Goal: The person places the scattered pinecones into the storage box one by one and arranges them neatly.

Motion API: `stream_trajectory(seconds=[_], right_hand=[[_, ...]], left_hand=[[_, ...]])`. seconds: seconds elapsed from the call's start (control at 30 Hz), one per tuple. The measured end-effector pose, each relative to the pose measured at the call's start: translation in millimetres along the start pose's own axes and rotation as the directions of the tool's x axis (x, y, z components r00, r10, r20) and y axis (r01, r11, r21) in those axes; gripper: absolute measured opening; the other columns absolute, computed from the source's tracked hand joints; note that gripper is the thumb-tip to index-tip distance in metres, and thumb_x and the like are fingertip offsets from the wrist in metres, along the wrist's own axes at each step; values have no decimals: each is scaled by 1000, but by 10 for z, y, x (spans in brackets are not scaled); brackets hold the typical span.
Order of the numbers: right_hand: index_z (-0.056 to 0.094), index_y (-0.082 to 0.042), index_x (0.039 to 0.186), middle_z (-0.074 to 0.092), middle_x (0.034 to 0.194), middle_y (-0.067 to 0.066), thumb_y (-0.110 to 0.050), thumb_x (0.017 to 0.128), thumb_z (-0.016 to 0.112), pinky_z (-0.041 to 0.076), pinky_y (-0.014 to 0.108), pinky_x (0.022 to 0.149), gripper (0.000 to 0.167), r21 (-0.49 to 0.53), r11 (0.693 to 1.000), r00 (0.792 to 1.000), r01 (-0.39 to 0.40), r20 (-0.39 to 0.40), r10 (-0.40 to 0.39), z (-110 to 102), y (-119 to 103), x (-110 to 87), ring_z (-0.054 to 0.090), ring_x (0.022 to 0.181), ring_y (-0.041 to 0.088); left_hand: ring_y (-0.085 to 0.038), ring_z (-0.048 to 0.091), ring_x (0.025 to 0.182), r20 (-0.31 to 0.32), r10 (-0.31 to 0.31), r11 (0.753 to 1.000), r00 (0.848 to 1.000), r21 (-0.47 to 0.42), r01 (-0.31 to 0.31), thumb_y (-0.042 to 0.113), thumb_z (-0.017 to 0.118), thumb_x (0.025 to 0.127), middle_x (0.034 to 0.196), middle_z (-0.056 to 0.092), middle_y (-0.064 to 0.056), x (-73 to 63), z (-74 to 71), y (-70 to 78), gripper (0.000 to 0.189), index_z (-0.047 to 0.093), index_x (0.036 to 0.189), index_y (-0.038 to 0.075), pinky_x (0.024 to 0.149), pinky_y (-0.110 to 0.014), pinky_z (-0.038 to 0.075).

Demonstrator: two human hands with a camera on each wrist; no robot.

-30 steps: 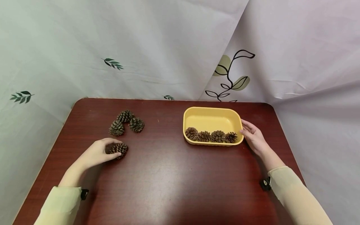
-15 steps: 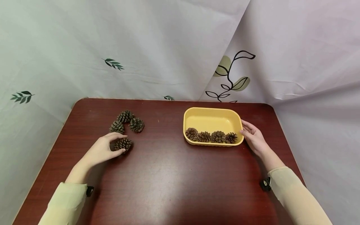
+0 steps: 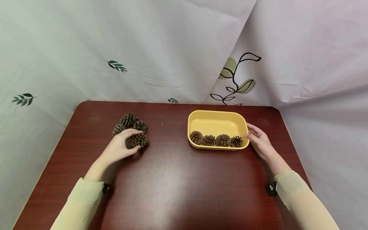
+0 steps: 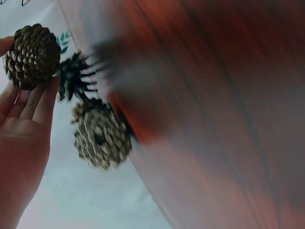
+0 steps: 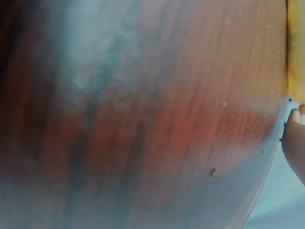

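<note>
My left hand (image 3: pixel 118 149) holds a brown pine cone (image 3: pixel 139 140) between thumb and fingers, close in front of three loose pine cones (image 3: pixel 128 119) on the left of the table. In the left wrist view the held pine cone (image 4: pixel 33 56) sits at the fingertips, with another pine cone (image 4: pixel 102 139) beyond it. On the right, my right hand (image 3: pixel 262 144) grips the right end of a yellow tub (image 3: pixel 214 123), thumb at the rim and fingers along the outer wall. Several pine cones (image 3: pixel 223 140) lie in a row along the tub's near side.
The dark red wooden table (image 3: pixel 172 185) stands against a pale curtain (image 3: pixel 161 48) printed with leaves, which hangs behind it and at both sides. A small dark crumb (image 5: pixel 213 172) shows on the tabletop in the right wrist view.
My left hand has moved right and towards the back with the pine cone, now close to the loose ones. My right hand and the tub have stayed in place.
</note>
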State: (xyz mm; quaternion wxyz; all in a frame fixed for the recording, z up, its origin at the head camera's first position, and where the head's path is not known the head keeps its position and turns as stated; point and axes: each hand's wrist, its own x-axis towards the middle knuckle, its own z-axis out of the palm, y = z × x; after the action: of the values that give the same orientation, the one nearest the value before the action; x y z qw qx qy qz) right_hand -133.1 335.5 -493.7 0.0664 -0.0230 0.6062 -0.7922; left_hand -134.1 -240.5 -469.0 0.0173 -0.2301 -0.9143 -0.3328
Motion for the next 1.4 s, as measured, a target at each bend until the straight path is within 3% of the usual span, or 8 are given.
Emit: stream_trajectory(seconds=[0.03, 0.27, 0.47, 0.63, 0.8, 1.17, 1.3, 1.4], right_hand=[[56, -6, 145, 73, 131, -13, 14, 104, 48, 56, 14, 101, 46, -1, 1000, 1000, 0, -1, 0, 0, 0, 0, 66, 124, -2], [55, -7, 144, 72, 130, -15, 12, 104, 50, 56, 13, 99, 45, -12, 1000, 1000, -16, -6, 16, 0, -1, 13, 66, 123, -3], [58, -11, 141, 73, 129, -16, 12, 104, 49, 57, 13, 99, 45, -8, 1000, 1000, -16, -7, 16, -4, -2, 19, 66, 122, -4], [61, -15, 137, 73, 129, -15, 12, 104, 49, 57, 13, 98, 44, 1, 1000, 1000, -11, -4, 11, -4, 4, 24, 66, 121, -3], [60, -13, 139, 73, 129, -15, 12, 105, 49, 56, 13, 99, 44, 1, 1000, 1000, -9, -1, 9, -5, 15, 33, 66, 122, -3], [57, -9, 142, 72, 129, -15, 12, 104, 49, 56, 13, 100, 45, 0, 1000, 1000, -19, -23, 19, -5, 13, 24, 65, 123, -3], [55, -6, 145, 72, 131, -14, 14, 104, 47, 56, 14, 101, 47, 4, 1000, 1000, -7, -18, 7, -10, 22, 16, 65, 124, -2], [53, -4, 147, 71, 132, -14, 15, 103, 45, 56, 14, 102, 48, 3, 1000, 1000, -1, -15, 1, -14, 28, 8, 64, 125, -1]], left_hand=[[-39, 60, 132, -11, 18, 1000, 1000, -8, -18, 10, 82, 88, 139, 67, -18, 25, 58, -74, 54, 67, 139, 9, 106, -57, 53], [-36, 62, 130, -54, 61, 995, 997, -79, -65, 10, 83, 88, 137, 68, -16, 219, 228, 40, 53, 68, 138, 8, 108, -55, 54], [-26, 64, 127, -149, 163, 969, 975, -164, -187, 23, 84, 91, 134, 69, -10, 419, 482, -31, 50, 70, 138, 14, 113, -39, 52], [-35, 64, 127, -96, 122, 975, 988, -177, -137, 11, 82, 91, 136, 67, -15, 563, 467, 301, 50, 67, 139, 9, 105, -56, 56], [-32, 64, 128, -60, 102, 976, 993, -185, -111, 9, 81, 92, 137, 67, -14, 722, 502, 456, 50, 66, 140, 7, 107, -53, 57], [-31, 63, 129, -88, 175, 949, 981, -249, -192, 7, 80, 88, 137, 67, -14, 1142, 643, 702, 54, 66, 140, 6, 110, -49, 54], [-31, 62, 129, -127, 199, 926, 972, -300, -229, 10, 78, 88, 136, 67, -16, 1277, 720, 786, 53, 67, 140, 5, 114, -47, 53], [-26, 62, 129, -157, 218, 899, 963, -353, -261, 16, 77, 90, 136, 67, -13, 1399, 844, 760, 53, 67, 141, 9, 116, -40, 53]])
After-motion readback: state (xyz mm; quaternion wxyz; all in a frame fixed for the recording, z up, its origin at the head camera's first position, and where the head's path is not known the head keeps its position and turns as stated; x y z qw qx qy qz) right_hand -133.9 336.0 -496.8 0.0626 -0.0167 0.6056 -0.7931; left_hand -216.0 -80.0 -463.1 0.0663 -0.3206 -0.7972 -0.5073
